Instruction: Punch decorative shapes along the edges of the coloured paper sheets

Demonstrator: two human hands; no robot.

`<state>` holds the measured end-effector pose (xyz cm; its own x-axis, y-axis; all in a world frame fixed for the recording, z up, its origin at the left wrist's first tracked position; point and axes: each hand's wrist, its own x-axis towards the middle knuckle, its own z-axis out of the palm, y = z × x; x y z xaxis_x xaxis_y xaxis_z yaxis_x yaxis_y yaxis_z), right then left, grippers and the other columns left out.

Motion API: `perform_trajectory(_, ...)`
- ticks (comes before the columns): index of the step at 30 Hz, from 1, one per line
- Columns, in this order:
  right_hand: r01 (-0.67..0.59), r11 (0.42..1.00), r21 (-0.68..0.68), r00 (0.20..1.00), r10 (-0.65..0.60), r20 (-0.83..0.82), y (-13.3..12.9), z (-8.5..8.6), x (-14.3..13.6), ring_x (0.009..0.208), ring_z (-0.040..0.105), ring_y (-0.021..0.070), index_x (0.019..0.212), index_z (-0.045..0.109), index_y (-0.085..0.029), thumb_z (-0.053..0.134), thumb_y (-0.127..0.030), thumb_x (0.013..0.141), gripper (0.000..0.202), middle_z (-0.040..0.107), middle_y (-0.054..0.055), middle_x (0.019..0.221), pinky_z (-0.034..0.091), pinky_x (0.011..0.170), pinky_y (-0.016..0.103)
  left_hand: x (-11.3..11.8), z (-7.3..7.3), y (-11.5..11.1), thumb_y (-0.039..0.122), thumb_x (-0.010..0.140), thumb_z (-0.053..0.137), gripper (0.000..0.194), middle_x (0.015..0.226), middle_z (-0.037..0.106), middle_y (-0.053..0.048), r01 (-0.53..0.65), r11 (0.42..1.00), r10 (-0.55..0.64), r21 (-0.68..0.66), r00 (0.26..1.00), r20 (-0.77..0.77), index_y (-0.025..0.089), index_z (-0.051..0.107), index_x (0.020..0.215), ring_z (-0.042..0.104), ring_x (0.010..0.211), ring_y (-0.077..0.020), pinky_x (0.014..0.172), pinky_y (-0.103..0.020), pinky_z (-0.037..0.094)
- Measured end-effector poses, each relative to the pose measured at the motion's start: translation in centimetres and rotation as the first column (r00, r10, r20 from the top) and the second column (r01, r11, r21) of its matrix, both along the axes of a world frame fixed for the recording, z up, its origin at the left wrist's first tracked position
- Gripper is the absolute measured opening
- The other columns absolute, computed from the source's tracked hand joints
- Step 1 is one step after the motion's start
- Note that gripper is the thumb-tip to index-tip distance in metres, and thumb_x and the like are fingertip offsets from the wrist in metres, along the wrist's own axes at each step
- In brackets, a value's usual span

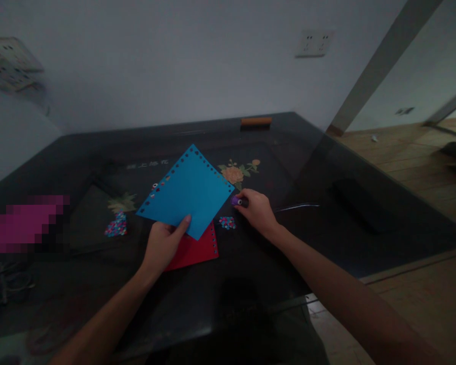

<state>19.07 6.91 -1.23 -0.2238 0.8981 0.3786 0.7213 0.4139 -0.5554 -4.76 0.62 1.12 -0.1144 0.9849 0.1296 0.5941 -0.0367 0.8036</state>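
Note:
A blue sheet of paper (pixel 190 187) is held up at a tilt by my left hand (pixel 165 241), the thumb on its face near the lower corner. Small shapes are punched along two of its edges. Just off its right corner, my right hand (pixel 256 209) is closed around a small purple and black craft punch (pixel 237 202). Partly covered by the blue sheet, a red sheet of paper (pixel 195 251) lies on the table, with a row of punched holes down its right edge. A small heap of coloured paper bits (pixel 227 222) sits below the punch.
Another pile of coloured bits (pixel 116 225) lies on the left of the dark glossy table (pixel 266 268). An orange-brown cylinder (pixel 256 122) rests by the wall, and a dark long object (pixel 359 205) lies at the right. Blurred pink (pixel 23 223) shows far left.

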Motion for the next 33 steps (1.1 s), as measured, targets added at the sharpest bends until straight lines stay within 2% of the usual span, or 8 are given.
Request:
perform_trajectory(3, 0.015, 0.998, 0.054, 0.997, -0.011, -0.073, -0.1, 0.0, 0.0, 0.087, 0.06, 0.0201, 0.087, 0.059, -0.019, 0.062, -0.017, 0.076, 0.012, 0.066, 0.006, 0.091, 0.045, 0.076, 0.033, -0.1, 0.1, 0.0, 0.045, 0.075, 0.055, 0.031, 0.066, 0.068, -0.006, -0.004, 1.0, 0.004, 0.003, 1.0, -0.002, 0.015, 0.06, 0.065, 0.062, 0.064, -0.0239, 0.065, -0.033, 0.049)
perform_trajectory(10, -0.001, 1.0, -0.031, 1.0, 0.002, 0.005, 0.1, -0.6, -0.1, 0.083, 0.061, 0.0212, 0.083, 0.059, -0.019, 0.065, -0.014, 0.071, 0.014, 0.067, 0.006, 0.088, 0.045, 0.072, 0.033, -0.2, -0.1, 0.2, 0.047, 0.076, 0.055, 0.034, 0.058, 0.062, -0.003, -0.007, 1.0, 0.007, 0.002, 1.0, -0.002, 0.017, 0.056, 0.059, 0.059, 0.059, -0.0218, 0.06, -0.032, 0.046)
perform_trajectory(15, -0.011, 0.999, -0.043, 0.986, 0.004, -0.165, 0.1, -0.7, -0.4, 0.083, 0.062, 0.0193, 0.084, 0.057, -0.019, 0.062, -0.012, 0.07, 0.016, 0.065, 0.005, 0.089, 0.049, 0.075, 0.035, -0.1, 0.3, 0.2, 0.048, 0.074, 0.055, 0.035, 0.055, 0.06, -0.003, -0.026, 1.0, 0.026, 0.011, 1.0, -0.004, 0.018, 0.052, 0.057, 0.056, 0.055, -0.0202, 0.056, -0.03, 0.043)
perform_trajectory(18, -0.109, 0.98, -0.165, 0.894, 0.024, -0.447, 0.1, -0.2, -0.6, 0.082, 0.066, 0.0177, 0.083, 0.055, -0.019, 0.064, -0.012, 0.068, 0.019, 0.066, 0.004, 0.087, 0.053, 0.077, 0.035, -0.1, 0.4, 0.1, 0.048, 0.073, 0.056, 0.037, 0.049, 0.055, -0.001, -0.043, 0.999, 0.043, -0.002, 0.999, 0.003, 0.019, 0.048, 0.052, 0.051, 0.049, -0.0179, 0.05, -0.028, 0.04)
perform_trajectory(22, -0.29, 0.895, -0.339, 0.7, -0.043, -0.713, -0.1, 1.5, -0.2, 0.085, 0.069, 0.0193, 0.085, 0.054, -0.019, 0.07, -0.013, 0.063, 0.028, 0.07, 0.005, 0.09, 0.054, 0.081, 0.038, -0.2, 0.3, 0.1, 0.051, 0.072, 0.058, 0.041, 0.044, 0.051, 0.0, -0.081, 0.996, 0.082, -0.03, 0.996, 0.03, 0.019, 0.047, 0.049, 0.048, 0.044, -0.0165, 0.044, -0.027, 0.037)
perform_trajectory(25, -0.388, 0.857, -0.338, 0.63, -0.021, -0.776, -0.7, 3.1, 0.5, 0.095, 0.067, 0.0202, 0.085, 0.055, -0.019, 0.072, -0.012, 0.06, 0.032, 0.068, 0.007, 0.105, 0.052, 0.089, 0.039, -0.3, 0.0, 0.2, 0.05, 0.072, 0.059, 0.038, 0.049, 0.056, -0.001, -0.074, 0.997, 0.077, -0.036, 0.993, 0.085, 0.018, 0.052, 0.052, 0.053, 0.049, -0.0185, 0.047, -0.027, 0.04)
perform_trajectory(28, -0.456, 0.832, -0.316, 0.59, 0.017, -0.807, -1.3, 4.3, 1.4, 0.099, 0.066, 0.0202, 0.085, 0.055, -0.02, 0.072, -0.01, 0.06, 0.032, 0.068, 0.006, 0.109, 0.05, 0.092, 0.04, -0.4, -0.4, 0.2, 0.048, 0.073, 0.059, 0.036, 0.053, 0.059, -0.002, -0.047, 0.997, 0.053, -0.054, 0.991, 0.121, 0.017, 0.056, 0.057, 0.058, 0.056, -0.0213, 0.05, -0.028, 0.044)
perform_trajectory(33, -0.495, 0.815, -0.302, 0.574, 0.046, -0.818, -2.0, 4.7, 2.8, 0.103, 0.064, 0.0207, 0.087, 0.055, -0.021, 0.071, -0.01, 0.064, 0.03, 0.068, 0.006, 0.11, 0.05, 0.093, 0.04, -0.5, -0.8, -0.1, 0.049, 0.073, 0.062, 0.034, 0.057, 0.062, -0.001, -0.04, 0.993, 0.057, -0.108, 0.985, 0.165, 0.016, 0.063, 0.067, 0.064, 0.067, -0.0247, 0.059, -0.03, 0.049)
